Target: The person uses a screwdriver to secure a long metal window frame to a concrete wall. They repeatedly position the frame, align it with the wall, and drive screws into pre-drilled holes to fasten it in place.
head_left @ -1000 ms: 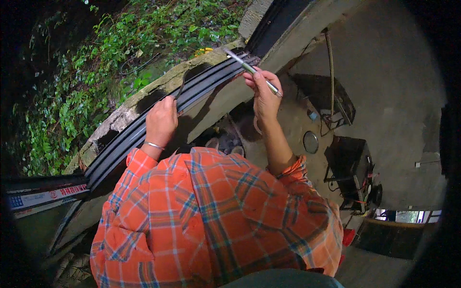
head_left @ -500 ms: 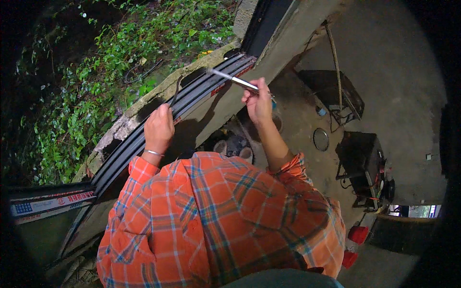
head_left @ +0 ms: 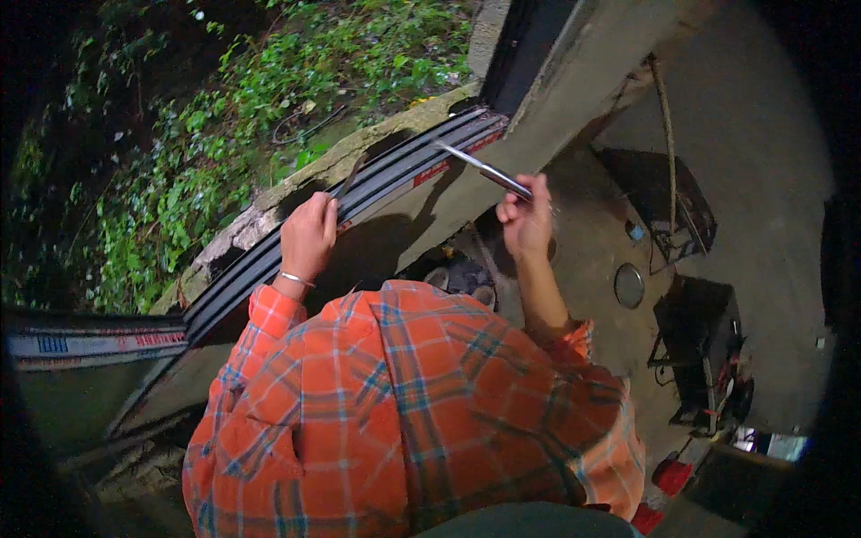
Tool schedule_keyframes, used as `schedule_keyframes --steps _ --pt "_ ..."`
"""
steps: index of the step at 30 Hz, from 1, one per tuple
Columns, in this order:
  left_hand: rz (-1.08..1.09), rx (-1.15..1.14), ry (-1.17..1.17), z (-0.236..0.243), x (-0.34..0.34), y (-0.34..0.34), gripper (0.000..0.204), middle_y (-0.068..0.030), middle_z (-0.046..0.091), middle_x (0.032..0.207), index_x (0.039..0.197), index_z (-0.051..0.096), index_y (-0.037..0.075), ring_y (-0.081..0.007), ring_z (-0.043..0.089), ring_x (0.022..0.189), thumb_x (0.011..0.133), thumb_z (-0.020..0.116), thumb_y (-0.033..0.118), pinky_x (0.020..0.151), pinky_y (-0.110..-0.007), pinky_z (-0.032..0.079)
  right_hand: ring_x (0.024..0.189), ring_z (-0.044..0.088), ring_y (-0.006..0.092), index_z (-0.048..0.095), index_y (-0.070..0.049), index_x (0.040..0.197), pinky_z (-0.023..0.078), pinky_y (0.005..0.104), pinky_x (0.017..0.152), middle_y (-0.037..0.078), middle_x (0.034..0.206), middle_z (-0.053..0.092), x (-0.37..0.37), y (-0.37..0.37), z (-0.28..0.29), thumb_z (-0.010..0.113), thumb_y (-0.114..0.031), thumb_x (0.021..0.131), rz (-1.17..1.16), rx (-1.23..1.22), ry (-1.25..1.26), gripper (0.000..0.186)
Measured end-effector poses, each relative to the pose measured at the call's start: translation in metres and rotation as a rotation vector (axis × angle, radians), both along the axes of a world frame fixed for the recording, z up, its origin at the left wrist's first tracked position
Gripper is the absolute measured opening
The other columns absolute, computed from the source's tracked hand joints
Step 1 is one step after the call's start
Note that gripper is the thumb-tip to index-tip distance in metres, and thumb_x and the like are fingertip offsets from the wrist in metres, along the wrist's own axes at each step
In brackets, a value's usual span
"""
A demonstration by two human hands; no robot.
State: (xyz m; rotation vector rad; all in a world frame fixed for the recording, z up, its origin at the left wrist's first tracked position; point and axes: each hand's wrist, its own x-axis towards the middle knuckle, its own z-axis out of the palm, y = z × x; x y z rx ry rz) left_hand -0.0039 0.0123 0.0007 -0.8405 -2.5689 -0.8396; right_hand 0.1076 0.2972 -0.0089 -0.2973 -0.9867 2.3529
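Track (head_left: pixel 404 168), seemingly unfinished, progress unclear: at it, my left hand (head_left: pixel 308 235) pinches a strip (head_left: pixel 352 178); beside it, my right hand (head_left: pixel 527 222) holds a rod (head_left: pixel 489 170).

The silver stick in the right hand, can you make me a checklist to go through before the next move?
1. Right hand gripping the silver stick: ok, fingers are closed round its near end.
2. Left hand holding the dark strip: ok, the strip pokes up from its fingers.
3. Hands apart from each other: ok, there is a wide gap between them.
4. Stick's tip touching the grooved track: cannot tell, it shows over the track but the depth is unclear.
5. Gloves on: not ok, both hands are bare.
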Motion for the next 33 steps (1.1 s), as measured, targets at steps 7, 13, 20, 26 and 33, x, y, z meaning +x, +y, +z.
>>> schedule_keyframes --steps 7,13,20,26,33 --pt "-0.147 0.463 -0.784 0.014 -0.006 0.024 0.021 -0.0004 0.045 0.062 0.077 0.053 0.005 -0.0088 0.041 0.057 0.086 0.047 0.022 0.051 -0.024 0.034 0.048 0.041 0.0104 0.05 0.0 0.087 0.037 0.025 0.044 0.006 0.063 0.048 0.032 0.009 -0.001 0.046 -0.024 0.087 -0.099 0.113 -0.063 0.024" --pt "-0.166 0.567 -1.099 0.021 -0.003 0.068 0.019 0.0055 0.043 0.057 0.078 0.054 0.008 -0.0037 0.033 0.044 0.086 0.048 0.025 0.039 -0.019 0.024 0.052 0.044 0.0096 0.055 0.001 0.083 0.039 0.0234 0.048 0.004 0.067 0.05 0.039 0.014 -0.005 0.049 -0.018 0.085 -0.13 0.397 -0.118 0.02" --pt "-0.183 0.509 -1.192 0.019 -0.01 0.102 0.019 0.0052 0.038 0.051 0.076 0.054 0.008 -0.0043 0.031 0.042 0.086 0.049 0.024 0.038 -0.019 0.022 0.064 0.047 0.0224 0.058 -0.005 0.071 0.038 0.0316 0.057 0.007 0.073 0.051 0.034 0.014 0.0 0.066 -0.006 0.068 -0.428 1.412 -0.089 0.009" --pt "-0.189 0.466 -1.135 0.025 -0.016 0.12 0.021 0.0042 0.043 0.055 0.073 0.055 0.006 -0.005 0.035 0.05 0.084 0.049 0.023 0.044 -0.021 0.027 0.066 0.049 0.0243 0.054 -0.004 0.065 0.04 0.0319 0.059 0.009 0.07 0.052 0.03 0.004 -0.01 0.066 -0.005 0.069 -0.315 1.358 -0.082 0.013" --pt "-0.186 0.274 -1.006 0.031 -0.036 0.138 0.022 0.004 0.043 0.055 0.072 0.055 0.005 -0.006 0.035 0.048 0.084 0.051 0.024 0.043 -0.022 0.027 0.062 0.051 0.0243 0.053 -0.002 0.065 0.041 0.0311 0.055 0.009 0.069 0.053 0.027 -0.005 -0.007 0.067 -0.005 0.069 -0.168 1.345 -0.1 0.015"
